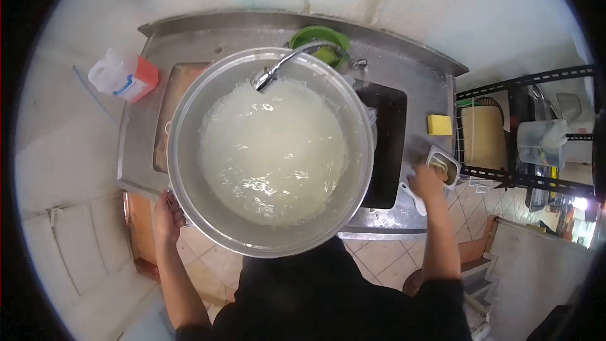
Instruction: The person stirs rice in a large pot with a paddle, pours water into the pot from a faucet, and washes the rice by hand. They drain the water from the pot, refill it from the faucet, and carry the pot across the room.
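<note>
A large round metal pot holds cloudy whitish liquid and covers much of the sink unit. Its left rim is beside my left hand, whose fingers are curled round a handle at the pot's lower left. The chrome faucet hangs over the liquid. On the right, my right hand reaches to a small metal container with something pale inside; its fingertips are hidden there. A white brush-like tool lies just left of that hand. Above is a yellow sponge.
A green basin stands behind the pot. The dark sink basin opens at its right. A jug with red liquid is at the far left. A black metal rack holding kitchenware stands at the right.
</note>
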`<action>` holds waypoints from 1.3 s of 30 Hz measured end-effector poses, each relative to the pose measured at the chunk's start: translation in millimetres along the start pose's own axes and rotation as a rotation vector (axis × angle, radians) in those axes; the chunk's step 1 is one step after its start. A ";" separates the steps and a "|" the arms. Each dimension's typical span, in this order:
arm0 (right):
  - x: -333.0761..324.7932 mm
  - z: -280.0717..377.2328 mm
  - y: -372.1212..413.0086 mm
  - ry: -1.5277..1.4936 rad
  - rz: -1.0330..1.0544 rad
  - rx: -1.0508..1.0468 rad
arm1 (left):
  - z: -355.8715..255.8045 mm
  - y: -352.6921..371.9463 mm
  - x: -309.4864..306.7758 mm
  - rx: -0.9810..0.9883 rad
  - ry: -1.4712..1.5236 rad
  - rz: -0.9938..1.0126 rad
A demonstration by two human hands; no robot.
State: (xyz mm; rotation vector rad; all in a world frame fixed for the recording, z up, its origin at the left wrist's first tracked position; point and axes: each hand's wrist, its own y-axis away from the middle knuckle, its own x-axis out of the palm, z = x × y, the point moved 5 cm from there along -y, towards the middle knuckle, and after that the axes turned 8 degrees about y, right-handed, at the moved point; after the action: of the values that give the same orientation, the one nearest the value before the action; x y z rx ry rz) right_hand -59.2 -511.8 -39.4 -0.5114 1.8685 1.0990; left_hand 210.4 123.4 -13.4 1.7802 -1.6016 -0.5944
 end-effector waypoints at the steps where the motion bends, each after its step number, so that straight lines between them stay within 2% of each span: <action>1: 23.6 -7.3 34.3 -0.313 -0.047 0.142 | -1.1 4.4 3.3 0.018 -0.024 -0.022; 3: 66.2 -25.3 82.0 -0.377 0.212 0.551 | -6.5 6.7 6.8 0.038 -0.076 -0.014; 4: 96.2 -24.8 97.7 -0.377 0.230 0.550 | -7.5 7.2 7.3 0.029 -0.087 -0.022; 6: 148.9 -42.0 121.0 -0.255 -0.159 0.816 | -6.7 7.3 7.6 0.036 -0.076 -0.019; 8: 143.3 -35.7 120.3 -0.338 -0.162 0.715 | -7.7 9.1 12.1 0.048 -0.053 0.010; 10: 132.2 -24.7 115.6 -0.236 -0.149 0.622 | -9.7 17.5 15.7 0.008 -0.008 0.007; 11: 132.6 -20.8 108.3 -0.344 -0.296 0.591 | -9.2 21.5 18.4 0.034 -0.020 0.035; 12: 136.8 -16.4 101.0 -0.353 -0.296 0.578 | -9.9 24.7 19.5 0.044 -0.019 0.024; 14: 124.2 9.6 76.3 -0.478 -0.091 0.441 | -10.6 28.4 31.4 0.028 0.037 0.122; 16: 131.1 12.9 62.0 -0.457 -0.074 0.447 | -8.7 33.1 37.0 0.036 0.057 0.101; 18: 136.3 7.6 57.7 -0.512 -0.037 0.569 | -4.4 31.6 38.7 0.059 0.072 0.102; 19: 144.6 3.9 56.2 -0.518 -0.044 0.565 | -1.4 27.7 39.2 0.086 0.059 0.094; 22: 173.7 -13.3 48.1 -0.669 -0.290 0.528 | -5.8 24.7 38.7 0.101 0.071 0.146; 24: 213.0 -28.1 40.5 -1.155 -0.160 0.656 | -9.2 19.8 36.1 0.118 0.090 0.160; 25: 209.0 -24.3 44.0 -1.160 -0.159 0.645 | -11.5 21.9 40.8 0.095 0.078 0.159; 27: 183.1 -32.0 65.5 -0.712 -0.485 0.692 | -13.6 19.3 44.2 0.062 0.065 0.172; 28: 186.5 -33.9 72.2 -0.715 -0.481 0.687 | -14.9 18.7 45.3 0.064 0.065 0.166; 30: 209.4 -42.2 82.9 -1.413 -0.478 0.764 | -17.3 16.5 48.4 0.059 0.049 0.186; 31: 194.9 -32.9 93.1 -1.411 -0.473 0.768 | -15.1 9.9 44.7 0.067 0.041 0.204; 33: 134.5 -15.7 131.6 -1.604 -0.767 0.680 | -10.0 13.4 42.8 0.061 0.041 0.203; 34: 122.5 -16.5 141.8 -1.598 -0.764 0.689 | -9.4 12.0 41.4 0.057 0.040 0.206; 37: 69.5 5.0 159.8 -1.705 -0.481 0.434 | -8.8 0.7 28.1 0.079 -0.016 0.162; 39: 66.1 9.0 168.0 -1.757 -0.412 0.410 | -9.5 -1.3 19.9 0.061 -0.039 0.158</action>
State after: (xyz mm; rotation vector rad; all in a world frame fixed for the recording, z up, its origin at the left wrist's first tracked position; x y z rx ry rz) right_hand -207.4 -411.0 -15.9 0.3172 0.3251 0.4285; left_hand 221.0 105.5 -6.0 1.6748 -1.7854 -0.5136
